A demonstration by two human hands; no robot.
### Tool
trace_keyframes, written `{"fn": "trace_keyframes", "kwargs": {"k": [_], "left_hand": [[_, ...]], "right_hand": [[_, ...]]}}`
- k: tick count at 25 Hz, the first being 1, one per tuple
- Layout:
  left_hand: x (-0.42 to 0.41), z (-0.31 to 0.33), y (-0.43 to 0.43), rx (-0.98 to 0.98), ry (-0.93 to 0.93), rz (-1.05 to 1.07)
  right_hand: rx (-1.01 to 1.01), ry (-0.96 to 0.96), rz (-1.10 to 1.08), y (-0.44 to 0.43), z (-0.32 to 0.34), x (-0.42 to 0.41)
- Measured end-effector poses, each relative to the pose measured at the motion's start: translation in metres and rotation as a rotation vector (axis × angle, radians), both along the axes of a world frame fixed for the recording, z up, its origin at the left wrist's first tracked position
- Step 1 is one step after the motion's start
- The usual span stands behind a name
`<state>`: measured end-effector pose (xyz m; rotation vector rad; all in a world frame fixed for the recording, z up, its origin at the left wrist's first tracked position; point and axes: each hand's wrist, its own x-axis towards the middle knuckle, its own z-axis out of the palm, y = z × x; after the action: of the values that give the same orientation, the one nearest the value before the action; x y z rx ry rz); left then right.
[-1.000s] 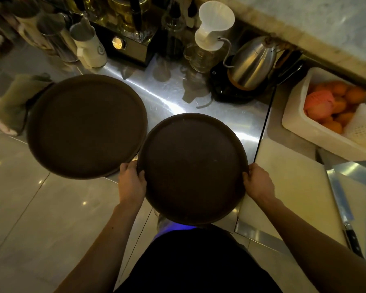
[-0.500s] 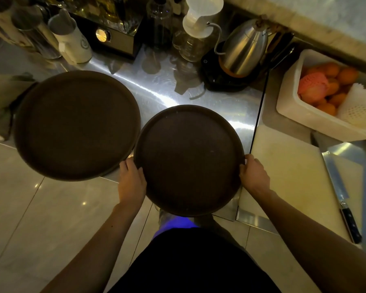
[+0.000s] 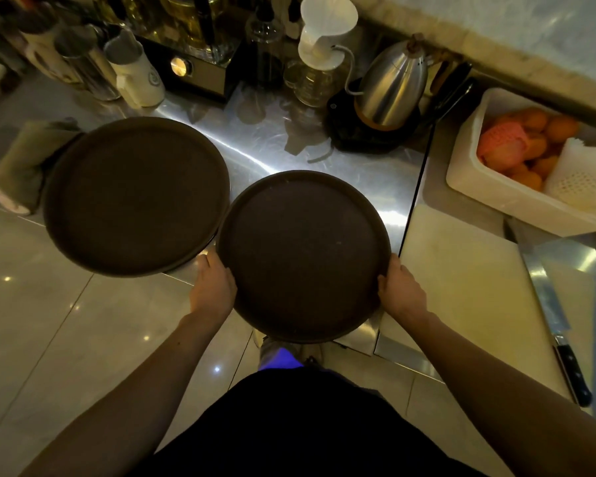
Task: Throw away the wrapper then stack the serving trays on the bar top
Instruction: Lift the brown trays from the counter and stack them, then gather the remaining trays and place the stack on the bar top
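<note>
Round dark-brown matte serving tray [image 3: 303, 256] gripped at both rims, L hand [image 3: 214, 290] & R hand [image 3: 401, 294], fingers curled under. It's edged left since a sec ago, rim now meeting, maybe overlapping, the 2nd round brown tray [image 3: 135, 197] on the shiny steel desk [image 3: 289, 142]; stacking looks imminent.

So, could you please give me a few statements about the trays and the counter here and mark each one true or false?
1. Both hands grip the right tray, left hand and right hand on opposite rims. True.
2. The left tray is stacked on the right tray. False: they lie side by side, rims about meeting.
3. A knife lies on the cutting board. True.
4. The white bin holds lemons. False: it holds orange fruit.
5. The kettle sits left of both trays. False: it is behind the right tray.
</note>
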<state>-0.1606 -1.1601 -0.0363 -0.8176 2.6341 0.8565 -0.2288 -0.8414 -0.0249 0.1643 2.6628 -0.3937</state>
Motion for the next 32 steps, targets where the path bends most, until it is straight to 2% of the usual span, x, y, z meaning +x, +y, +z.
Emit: {"fn": "trace_keyframes", "kwargs": {"k": [4,10,14,18,26,32], "left_hand": [[0.009,0.009,0.01,0.026,-0.08,-0.067],[0.031,0.019,0.025,-0.056,-0.154,-0.133],[0.045,0.026,0.034,-0.104,-0.19,-0.185],[0.061,0.034,0.051,-0.102,-0.2,-0.219],[0.072,0.058,0.033,-0.205,-0.009,-0.282],[0.112,0.074,-0.043,-0.276,0.135,-0.309]], "right_hand": [[-0.011,-0.022,0.068,0.009,0.004,0.003],[0.029,-0.007,0.2,0.022,0.008,0.019],[0.098,0.096,0.368,0.022,0.014,0.035],[0.044,0.183,0.488,0.018,0.019,0.041],[-0.017,0.249,0.612,-0.038,0.048,0.041],[-0.023,0.33,0.695,-0.128,0.069,0.062]]}}
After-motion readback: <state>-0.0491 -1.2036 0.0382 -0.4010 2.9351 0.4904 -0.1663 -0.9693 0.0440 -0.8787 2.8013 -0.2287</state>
